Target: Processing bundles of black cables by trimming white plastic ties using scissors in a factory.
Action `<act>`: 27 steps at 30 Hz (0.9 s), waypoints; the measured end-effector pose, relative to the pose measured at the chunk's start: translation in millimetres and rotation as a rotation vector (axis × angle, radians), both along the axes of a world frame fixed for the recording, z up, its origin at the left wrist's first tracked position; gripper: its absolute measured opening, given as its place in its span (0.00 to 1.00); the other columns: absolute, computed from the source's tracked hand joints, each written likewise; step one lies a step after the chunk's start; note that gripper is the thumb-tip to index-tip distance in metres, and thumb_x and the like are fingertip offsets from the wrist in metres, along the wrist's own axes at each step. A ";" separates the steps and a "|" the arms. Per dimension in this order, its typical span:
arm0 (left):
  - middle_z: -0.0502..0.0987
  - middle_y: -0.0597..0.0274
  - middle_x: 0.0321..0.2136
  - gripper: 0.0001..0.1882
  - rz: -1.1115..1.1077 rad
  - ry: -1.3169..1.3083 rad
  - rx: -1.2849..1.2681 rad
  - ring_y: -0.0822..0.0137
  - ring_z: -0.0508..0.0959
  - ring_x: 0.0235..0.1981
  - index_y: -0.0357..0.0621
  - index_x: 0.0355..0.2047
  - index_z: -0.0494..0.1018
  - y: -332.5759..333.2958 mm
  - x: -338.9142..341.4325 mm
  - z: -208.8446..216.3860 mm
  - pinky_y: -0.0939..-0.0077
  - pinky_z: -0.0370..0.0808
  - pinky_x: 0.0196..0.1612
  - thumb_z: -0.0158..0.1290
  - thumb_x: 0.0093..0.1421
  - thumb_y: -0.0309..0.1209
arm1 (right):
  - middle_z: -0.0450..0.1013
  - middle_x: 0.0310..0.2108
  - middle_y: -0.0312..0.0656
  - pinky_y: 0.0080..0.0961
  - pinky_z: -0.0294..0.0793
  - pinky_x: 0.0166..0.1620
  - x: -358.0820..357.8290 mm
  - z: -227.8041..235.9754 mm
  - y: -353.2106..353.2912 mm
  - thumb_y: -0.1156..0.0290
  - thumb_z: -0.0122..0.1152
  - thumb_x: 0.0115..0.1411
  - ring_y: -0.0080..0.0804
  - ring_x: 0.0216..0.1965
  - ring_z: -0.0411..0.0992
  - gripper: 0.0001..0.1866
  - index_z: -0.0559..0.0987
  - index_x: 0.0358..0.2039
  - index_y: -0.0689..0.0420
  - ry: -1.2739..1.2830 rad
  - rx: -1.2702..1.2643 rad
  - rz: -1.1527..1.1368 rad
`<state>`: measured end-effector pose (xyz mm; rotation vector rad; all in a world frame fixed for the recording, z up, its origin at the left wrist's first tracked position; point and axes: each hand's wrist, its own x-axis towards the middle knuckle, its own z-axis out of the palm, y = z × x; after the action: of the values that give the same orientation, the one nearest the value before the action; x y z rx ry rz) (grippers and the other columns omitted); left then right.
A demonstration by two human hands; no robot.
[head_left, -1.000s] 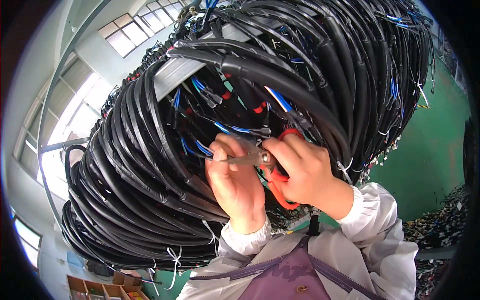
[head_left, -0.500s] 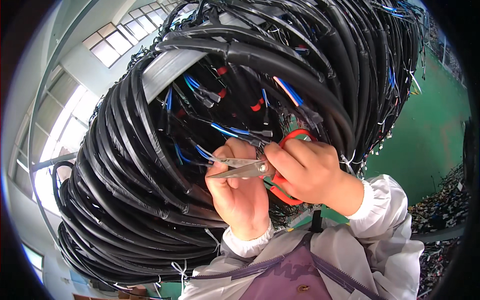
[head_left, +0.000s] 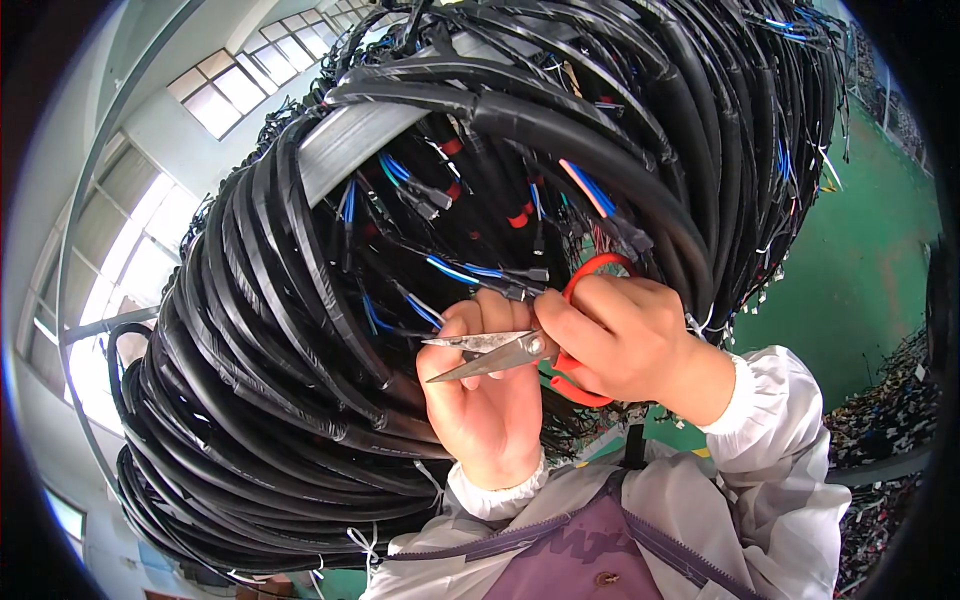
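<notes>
Where the pale jacket (head_left: 725, 490) ends in gathered cuffs (head_left: 729, 400), two bare hands come close together in front of a great bundle of black cables (head_left: 260, 330). A pair of scissors (head_left: 525, 347) with red handles (head_left: 605, 260) lies within the right hand (head_left: 635, 340), its blades (head_left: 490, 359) reaching leftward across the raised fingers (head_left: 494, 308) of the left hand (head_left: 492, 425), so that the steel covers part of them. The right fingers (head_left: 567, 325) are closed around the handles, one red loop showing above the knuckles and the other below the palm, and the blades stand parted in a narrow V, both points directed left. The left hand is turned palm toward the viewer, thumb (head_left: 446, 402) at its left side and the other fingers bent; whether the tips are apart or pinch a wire I cannot tell, since the blades cross in front of them. Nor is it clear whether steel touches skin. Just beyond the left fingertips, blue and white wires (head_left: 452, 270) run to a small black connector (head_left: 537, 274), and further wire ends (head_left: 349, 205) sit in the dark hollow of the bundle, where they are hard to make out; red bands (head_left: 452, 147) circle a few of the cables there. A flat metal bar (head_left: 355, 150) slants behind, with cables draped over it. Farther off, green floor (head_left: 830, 290) shows at the right, with a heap of small mixed pieces (head_left: 890, 405) cut off by the dark fisheye rim; at the left, bright windows (head_left: 215, 95) stand in a pale wall (head_left: 222, 157).
</notes>
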<state>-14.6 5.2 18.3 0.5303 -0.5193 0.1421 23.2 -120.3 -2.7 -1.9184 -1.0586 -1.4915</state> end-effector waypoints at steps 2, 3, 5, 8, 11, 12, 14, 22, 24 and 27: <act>0.55 0.68 0.15 0.18 0.007 -0.022 0.030 0.71 0.56 0.22 0.52 0.13 0.51 -0.8 -0.2 0.3 0.75 0.57 0.29 0.42 0.56 0.37 | 0.61 0.18 0.34 0.21 0.64 0.16 0.0 0.3 -0.7 0.70 0.59 0.36 0.26 0.13 0.64 0.17 0.75 0.31 0.57 -0.003 -0.013 -0.001; 0.55 0.68 0.15 0.18 0.007 -0.024 0.030 0.71 0.56 0.22 0.52 0.13 0.51 -1.5 -0.8 0.6 0.75 0.57 0.29 0.42 0.56 0.37 | 0.61 0.18 0.34 0.21 0.64 0.16 -0.6 0.6 -1.1 0.70 0.59 0.36 0.26 0.13 0.64 0.17 0.75 0.31 0.57 -0.004 -0.013 -0.001; 0.55 0.68 0.15 0.18 -0.011 0.000 -0.046 0.71 0.56 0.22 0.52 0.13 0.51 -3.1 -2.0 1.2 0.75 0.57 0.29 0.42 0.56 0.36 | 0.62 0.18 0.35 0.22 0.64 0.17 -1.9 1.3 -1.8 0.70 0.59 0.36 0.26 0.14 0.65 0.18 0.75 0.32 0.58 0.010 -0.041 -0.013; 0.56 0.68 0.16 0.17 -0.023 0.001 -0.008 0.71 0.56 0.23 0.52 0.13 0.51 -0.6 -2.5 -0.3 0.75 0.57 0.29 0.42 0.57 0.35 | 0.60 0.17 0.31 0.18 0.67 0.17 -2.8 3.1 0.0 0.69 0.57 0.44 0.21 0.14 0.65 0.08 0.72 0.26 0.55 -0.019 -0.041 -0.063; 0.57 0.68 0.17 0.17 -0.040 -0.032 -0.011 0.72 0.56 0.23 0.52 0.13 0.52 -0.7 -0.6 -1.2 0.76 0.57 0.31 0.41 0.59 0.35 | 0.63 0.17 0.32 0.19 0.67 0.16 -4.9 2.5 -4.0 0.70 0.58 0.43 0.24 0.13 0.66 0.08 0.72 0.26 0.55 0.041 -0.072 -0.039; 0.57 0.68 0.17 0.17 -0.041 -0.040 -0.013 0.72 0.57 0.24 0.51 0.15 0.53 -1.2 -1.4 -0.7 0.76 0.57 0.32 0.40 0.60 0.35 | 0.63 0.17 0.32 0.19 0.67 0.16 -6.2 1.2 -4.8 0.70 0.58 0.43 0.24 0.13 0.66 0.08 0.72 0.26 0.55 0.039 -0.070 -0.040; 0.58 0.67 0.20 0.16 0.026 -0.061 0.043 0.71 0.58 0.27 0.48 0.19 0.57 -2.0 -1.3 -0.7 0.74 0.57 0.39 0.37 0.64 0.37 | 0.66 0.17 0.36 0.24 0.66 0.18 -12.3 -4.1 -6.8 0.75 0.62 0.41 0.29 0.14 0.67 0.15 0.74 0.32 0.60 0.219 0.069 0.171; 0.63 0.63 0.26 0.15 0.274 -0.163 0.137 0.69 0.62 0.33 0.46 0.23 0.59 -11.3 7.5 -5.3 0.69 0.59 0.45 0.36 0.65 0.38 | 0.61 0.23 0.42 0.28 0.66 0.21 -43.8 -11.6 -8.9 0.78 0.59 0.41 0.37 0.19 0.64 0.24 0.71 0.43 0.62 0.426 0.211 0.237; 0.63 0.63 0.26 0.14 0.281 -0.158 0.144 0.68 0.63 0.33 0.46 0.23 0.59 -11.3 8.0 -6.4 0.69 0.59 0.45 0.37 0.64 0.38 | 0.62 0.24 0.42 0.27 0.65 0.21 -47.9 -4.7 -11.4 0.81 0.59 0.40 0.36 0.18 0.64 0.23 0.72 0.42 0.63 0.460 0.217 0.216; 0.63 0.63 0.26 0.14 0.291 -0.138 0.140 0.67 0.63 0.34 0.46 0.24 0.60 -12.5 6.0 -5.7 0.68 0.59 0.46 0.38 0.64 0.39 | 0.64 0.24 0.41 0.27 0.66 0.21 -49.8 -8.1 -8.8 0.81 0.60 0.39 0.35 0.19 0.66 0.22 0.72 0.39 0.62 0.551 0.234 0.229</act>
<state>-8.6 -7.3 12.6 0.7356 -0.5872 0.4242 -26.6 -129.1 -10.8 -1.8130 -0.7775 -0.8431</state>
